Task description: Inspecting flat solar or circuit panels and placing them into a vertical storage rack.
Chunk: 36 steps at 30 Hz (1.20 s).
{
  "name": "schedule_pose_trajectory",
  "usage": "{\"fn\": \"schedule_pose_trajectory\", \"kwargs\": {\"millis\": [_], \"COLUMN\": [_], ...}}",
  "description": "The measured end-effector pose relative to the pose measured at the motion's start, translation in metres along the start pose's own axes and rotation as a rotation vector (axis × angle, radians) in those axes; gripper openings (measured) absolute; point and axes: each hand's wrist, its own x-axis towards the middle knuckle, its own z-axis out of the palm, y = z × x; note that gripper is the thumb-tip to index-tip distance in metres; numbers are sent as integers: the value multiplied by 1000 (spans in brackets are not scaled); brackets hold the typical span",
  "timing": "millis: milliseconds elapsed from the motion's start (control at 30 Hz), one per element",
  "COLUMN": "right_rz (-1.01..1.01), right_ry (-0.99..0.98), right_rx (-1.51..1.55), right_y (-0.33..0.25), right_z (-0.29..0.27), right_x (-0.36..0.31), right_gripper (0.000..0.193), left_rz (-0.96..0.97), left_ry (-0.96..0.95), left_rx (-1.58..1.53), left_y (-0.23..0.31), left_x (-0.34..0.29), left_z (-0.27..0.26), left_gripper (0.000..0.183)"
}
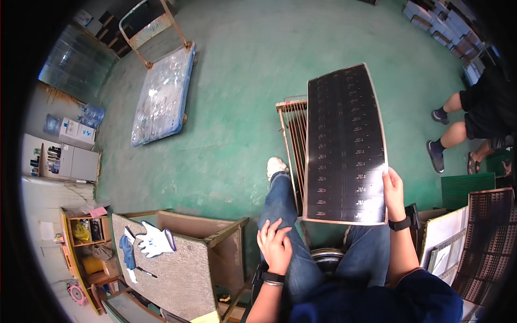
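My right hand (pixel 393 194) grips a large black circuit board panel (pixel 344 145) by its lower right edge. The panel is tall, with copper-coloured edges and rows of small pale marks, and light glares off its lower right part. Behind its left side shows a slotted wire rack (pixel 291 124), the rest of which the panel hides. My left hand (pixel 275 245) lies on my left thigh with its fingers spread and nothing in it. Each wrist wears a dark band.
At left stands a worn table (pixel 167 274) with white gloves (pixel 155 240) and a pen (pixel 146 272). Further off is a flat trolley (pixel 161 97). More panels (pixel 483 242) lean at lower right, near a green ridged board (pixel 467 189). People's legs (pixel 452 134) show at right.
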Motion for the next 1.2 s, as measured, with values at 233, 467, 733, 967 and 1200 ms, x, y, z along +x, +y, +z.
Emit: {"fn": "schedule_pose_trajectory", "kwargs": {"millis": [233, 467, 733, 967, 1200], "right_rz": [85, 95, -260, -112, -88], "right_ry": [-81, -80, 252, 155, 133], "right_rx": [721, 903, 735, 441, 343], "right_y": [-30, -63, -72, -92, -104], "right_z": [29, 2, -145, -159, -152], "right_x": [-87, -112, -104, -143, -157], "right_gripper": [38, 31, 43, 41, 33], "left_rz": [-192, -333, -281, -270, -215], "left_ry": [-399, -116, 137, 275, 175], "left_rx": [-1956, -1860, -1632, -1423, -1380], "left_y": [46, 44, -13, -39, -51], "left_x": [-22, -41, -69, -77, -77], "left_z": [-22, -64, -111, -121, -125], "left_gripper": [30, 36, 31, 27, 35]}}
